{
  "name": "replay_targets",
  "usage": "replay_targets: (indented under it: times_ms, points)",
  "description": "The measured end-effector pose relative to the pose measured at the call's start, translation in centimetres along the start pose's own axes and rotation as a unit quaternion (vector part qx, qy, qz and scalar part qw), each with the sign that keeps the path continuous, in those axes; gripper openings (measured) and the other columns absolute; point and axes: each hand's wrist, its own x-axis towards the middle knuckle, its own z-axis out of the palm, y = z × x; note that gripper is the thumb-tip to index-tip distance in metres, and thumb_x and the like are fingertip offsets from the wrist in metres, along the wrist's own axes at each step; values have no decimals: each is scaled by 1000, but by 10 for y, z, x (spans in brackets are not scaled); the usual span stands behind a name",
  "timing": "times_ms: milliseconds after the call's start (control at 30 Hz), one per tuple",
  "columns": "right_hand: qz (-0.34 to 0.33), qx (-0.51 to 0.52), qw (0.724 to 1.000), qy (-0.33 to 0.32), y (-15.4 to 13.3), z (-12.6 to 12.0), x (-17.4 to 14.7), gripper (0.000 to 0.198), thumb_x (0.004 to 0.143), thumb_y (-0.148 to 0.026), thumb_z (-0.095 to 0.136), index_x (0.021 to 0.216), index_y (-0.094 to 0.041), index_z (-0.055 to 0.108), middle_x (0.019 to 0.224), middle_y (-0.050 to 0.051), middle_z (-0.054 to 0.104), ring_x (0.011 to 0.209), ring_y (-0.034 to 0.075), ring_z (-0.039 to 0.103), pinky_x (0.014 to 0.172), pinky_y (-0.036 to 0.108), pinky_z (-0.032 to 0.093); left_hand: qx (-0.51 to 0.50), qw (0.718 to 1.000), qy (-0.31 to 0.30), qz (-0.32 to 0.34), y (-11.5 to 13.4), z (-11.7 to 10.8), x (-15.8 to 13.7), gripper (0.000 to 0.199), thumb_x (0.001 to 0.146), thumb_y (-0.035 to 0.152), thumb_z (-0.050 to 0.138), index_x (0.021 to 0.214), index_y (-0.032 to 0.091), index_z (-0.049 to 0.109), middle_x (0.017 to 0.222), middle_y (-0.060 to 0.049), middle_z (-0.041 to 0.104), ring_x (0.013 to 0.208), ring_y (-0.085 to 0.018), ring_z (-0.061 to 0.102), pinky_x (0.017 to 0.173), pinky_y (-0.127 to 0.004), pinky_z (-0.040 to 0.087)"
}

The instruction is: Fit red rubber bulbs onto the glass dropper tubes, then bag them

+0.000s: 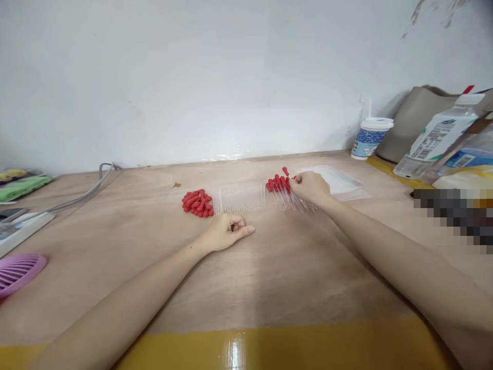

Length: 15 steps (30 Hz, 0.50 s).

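Dropper at the fingertips [285, 171]: its red bulb pokes up past the right hand [311, 186], pinched, it appears, between thumb and forefinger; its tube is hidden by the hand.
Finished droppers [276, 183]: side by side on the wooden table [292, 272], under and beside the right hand, red bulbs toward the wall, clear tubes slanting toward the person.
Clear tubes [239, 199]: bare, laid next to one another in a row between the two red groups.
Red bulbs [197, 203]: heaped at the left end of that row, touching or nearly touching it.
Left hand [229, 231]: resting just in front of the tubes, fingers curled loosely, thumb standing apart, nothing visible in its hollow.
Clear plastic bag [341, 181]: flat on the table behind the right hand; contents, if any, cannot be told.
Paper cup [368, 139]: upright near the wall, white lid on, straw through it, contents hidden.
Plastic bottle [439, 136]: tilted, white-capped, labelled; fill level unclear.
Grey container [404, 121]: behind cup and bottle, its inside out of sight.
Pink slatted object [21, 272]: at the far left edge, partly cut off.
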Motion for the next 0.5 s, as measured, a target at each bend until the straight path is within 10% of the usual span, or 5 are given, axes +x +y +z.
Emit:
replay_targets:
  times_ms: [500]
  points:
    - [-11,-75,993,-91,-9,4,-15,26,77,-30,42,78,-17,64,87,11,65,83,25,60,67,33,43,20,1000,5,11,3,0,0,42,77,48,51,54,15,40,50,5,37,48,-6,32,46,-19,26]
